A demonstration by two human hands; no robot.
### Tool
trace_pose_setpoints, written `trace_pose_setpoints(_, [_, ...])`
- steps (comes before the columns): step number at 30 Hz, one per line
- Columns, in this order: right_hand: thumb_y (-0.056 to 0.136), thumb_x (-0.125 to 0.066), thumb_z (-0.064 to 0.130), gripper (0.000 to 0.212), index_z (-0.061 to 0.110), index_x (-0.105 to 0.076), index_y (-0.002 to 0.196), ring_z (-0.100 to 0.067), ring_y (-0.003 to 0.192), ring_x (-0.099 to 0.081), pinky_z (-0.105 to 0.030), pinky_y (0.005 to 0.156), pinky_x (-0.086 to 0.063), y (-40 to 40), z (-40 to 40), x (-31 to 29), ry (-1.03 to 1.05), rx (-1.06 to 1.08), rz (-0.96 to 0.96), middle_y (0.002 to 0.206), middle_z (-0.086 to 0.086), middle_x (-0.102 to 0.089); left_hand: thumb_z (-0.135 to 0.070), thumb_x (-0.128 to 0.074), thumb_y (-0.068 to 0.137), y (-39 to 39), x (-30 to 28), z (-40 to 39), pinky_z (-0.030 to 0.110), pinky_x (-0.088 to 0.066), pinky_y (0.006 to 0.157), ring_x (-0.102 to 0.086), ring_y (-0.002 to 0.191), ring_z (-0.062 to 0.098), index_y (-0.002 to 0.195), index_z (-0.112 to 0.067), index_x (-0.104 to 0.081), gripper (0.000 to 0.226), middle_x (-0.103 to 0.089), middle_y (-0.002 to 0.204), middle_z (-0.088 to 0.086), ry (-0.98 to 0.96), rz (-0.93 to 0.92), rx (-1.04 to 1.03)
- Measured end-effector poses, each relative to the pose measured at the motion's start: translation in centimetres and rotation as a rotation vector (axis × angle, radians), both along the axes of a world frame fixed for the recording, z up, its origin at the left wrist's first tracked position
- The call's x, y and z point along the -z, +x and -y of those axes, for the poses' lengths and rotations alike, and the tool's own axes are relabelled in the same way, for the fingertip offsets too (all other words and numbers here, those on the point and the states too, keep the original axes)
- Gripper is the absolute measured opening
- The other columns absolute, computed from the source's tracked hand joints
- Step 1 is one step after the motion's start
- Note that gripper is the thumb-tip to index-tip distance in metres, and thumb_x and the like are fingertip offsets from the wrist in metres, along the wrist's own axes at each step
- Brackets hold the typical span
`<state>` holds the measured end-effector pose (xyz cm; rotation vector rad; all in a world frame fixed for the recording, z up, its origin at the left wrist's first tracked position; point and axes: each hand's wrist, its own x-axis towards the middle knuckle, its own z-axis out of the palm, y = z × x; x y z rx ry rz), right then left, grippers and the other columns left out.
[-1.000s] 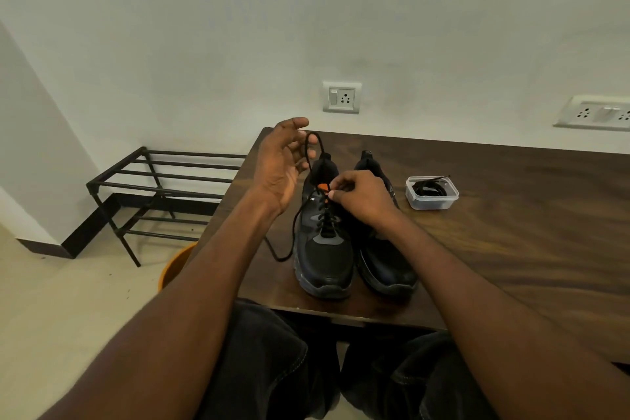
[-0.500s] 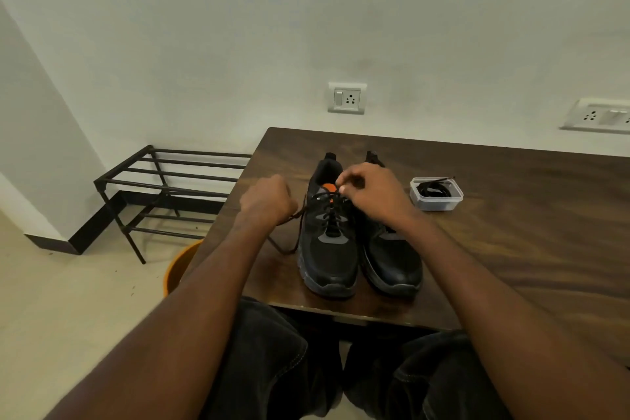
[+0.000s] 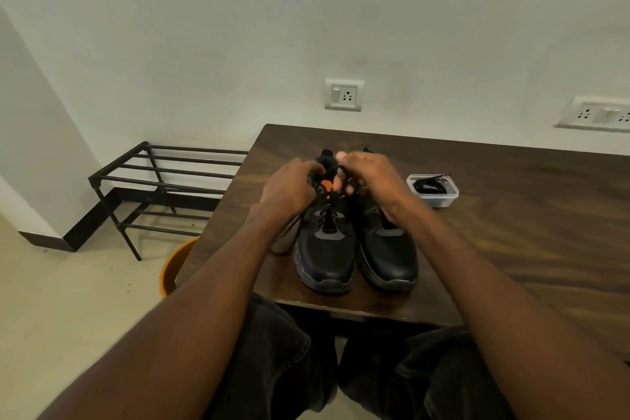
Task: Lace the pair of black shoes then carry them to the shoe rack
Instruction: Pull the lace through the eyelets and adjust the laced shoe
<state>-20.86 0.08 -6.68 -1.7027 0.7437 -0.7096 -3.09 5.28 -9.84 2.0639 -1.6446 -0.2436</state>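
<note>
Shoes: pair of black lace-up shoes (image 3: 354, 242) side by side near the front edge of the dark wooden table (image 3: 511, 215), toes toward the person.
Left hand (image 3: 289, 189): curled, gripping the lace at the left shoe's top eyelets.
Right hand (image 3: 366, 174): pinching the lace there.
Rack: black metal shoe rack (image 3: 153, 187) on the floor, left.

A room in a home is suggested, most likely an entry or living area. A plain painted wall (image 3: 238, 27) with a socket plate (image 3: 343, 95) above the hands and a wider socket strip (image 3: 595, 113) to their upper right is seen behind a dark wooden table (image 3: 511, 215). To the left of the hands, a black metal shoe rack (image 3: 163, 181) is stood on a pale tiled floor (image 3: 68, 300) against a dark skirting board (image 3: 92, 220), and an orange bucket (image 3: 175, 266) is tucked beside the table, below the left forearm.
</note>
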Motion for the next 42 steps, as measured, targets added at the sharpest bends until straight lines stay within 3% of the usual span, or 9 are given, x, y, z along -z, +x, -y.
trace_pose_setpoints(5, [0.102, -0.06, 0.047, 0.052, 0.025, -0.058, 0.055, -0.007, 0.044, -0.04, -0.02, 0.044, -0.033, -4.7, 1.0, -2.5, 0.199, 0.364, 0.464, 0.054, 0.006, -0.052, -0.03, -0.056, 0.103, -0.7, 0.2, 0.8, 0.033, -0.049, 0.079, -0.061, 0.093, 0.014, 0.102, -0.022, -0.075, 0.021, -0.065, 0.1, -0.003, -0.009, 0.016, 0.126])
trace_pose_setpoints(8, [0.101, -0.062, 0.048, 0.052, 0.019, -0.066, 0.059, -0.01, 0.043, -0.053, -0.025, 0.05, -0.046, -6.9, 1.2, -1.6, -0.2, 0.48, -0.049, 0.05, 0.005, -0.059, -0.031, -0.06, 0.103, -1.0, 0.4, 1.3, 0.022, -0.037, 0.061, -0.057, 0.075, 0.008, 0.088, -0.024, -0.067, 0.018, -0.061, 0.083, -0.005, 0.078, 0.02, 0.158])
trace_pose_setpoints(10, [0.096, -0.069, 0.044, 0.031, 0.023, -0.076, 0.075, -0.01, 0.068, -0.071, -0.031, 0.07, -0.058, -7.0, 1.4, -0.1, -0.48, 0.46, -0.431, 0.07, 0.008, -0.074, -0.028, -0.062, 0.102, -0.9, 0.3, 1.5, 0.021, -0.034, 0.061, -0.054, 0.075, 0.007, 0.089, -0.024, -0.066, 0.014, -0.059, 0.083, -0.006, 0.085, 0.004, 0.168])
trace_pose_setpoints(12, [0.091, -0.075, 0.038, 0.012, 0.031, -0.078, 0.1, -0.015, 0.099, -0.069, -0.03, 0.086, -0.052, -5.7, 0.9, 0.3, -0.625, 0.404, -0.548, 0.103, 0.007, -0.076, -0.025, -0.066, 0.1, -0.5, 0.1, 1.6, 0.023, -0.039, 0.068, -0.055, 0.083, 0.011, 0.093, -0.018, -0.069, 0.01, -0.06, 0.091, -0.003, 0.107, -0.004, 0.2])
trace_pose_setpoints(17, [0.074, -0.079, 0.07, 0.093, 0.041, -0.04, 0.153, -0.019, 0.149, -0.034, -0.061, 0.117, -0.03, -0.9, 0.4, 1.6, -0.691, 0.013, -0.784, 0.161, 0.009, -0.041, -0.022, -0.073, 0.093, 0.0, 0.3, 1.7, 0.032, -0.046, 0.083, -0.057, 0.099, 0.019, 0.102, -0.014, -0.07, 0.013, -0.057, 0.112, 0.003, 0.112, 0.007, 0.269])
trace_pose_setpoints(23, [0.068, -0.078, 0.077, 0.104, 0.04, -0.035, 0.155, -0.021, 0.148, -0.039, -0.064, 0.123, -0.006, 0.1, 0.7, 3.6, -0.525, -0.092, -0.87, 0.156, 0.009, -0.048, -0.028, -0.073, 0.092, 0.8, 1.1, 2.0, 0.033, -0.044, 0.08, -0.054, 0.091, 0.018, 0.091, -0.016, -0.066, 0.014, -0.053, 0.104, 0.0, 0.099, 0.001, 0.223])
trace_pose_setpoints(30, [0.067, -0.076, 0.08, 0.105, 0.04, -0.034, 0.155, -0.02, 0.145, -0.044, -0.061, 0.124, -0.009, -0.4, 1.7, 4.3, -0.524, -0.04, -0.835, 0.154, 0.009, -0.051, -0.026, -0.078, 0.085, 2.2, 0.9, 2.0, 0.036, -0.051, 0.075, -0.057, 0.083, 0.014, 0.083, -0.009, -0.073, 0.017, -0.061, 0.095, 0.005, 0.053, -0.109, 0.138])
trace_pose_setpoints(37, [0.07, -0.078, 0.076, 0.102, 0.036, -0.037, 0.154, -0.02, 0.145, -0.044, -0.062, 0.125, -0.007, -0.1, 1.1, 4.2, -0.543, -0.018, -0.811, 0.152, 0.008, -0.052, -0.016, -0.069, 0.086, -0.2, 1.1, 2.0, 0.032, -0.054, 0.073, -0.059, 0.079, 0.012, 0.085, -0.017, -0.075, 0.007, -0.063, 0.09, -0.002, -0.039, 0.076, 0.203])
trace_pose_setpoints(42, [0.069, -0.077, 0.078, 0.104, 0.038, -0.035, 0.155, -0.019, 0.15, -0.037, -0.069, 0.122, 0.001, -0.2, 1.5, 4.6, -0.546, -0.016, -0.8, 0.158, 0.008, -0.046, -0.014, -0.076, 0.088, 0.6, 1.3, 2.1, 0.024, -0.056, 0.077, -0.07, 0.084, 0.004, 0.085, -0.026, -0.08, 0.012, -0.076, 0.085, -0.009, -0.052, -0.217, 0.035])
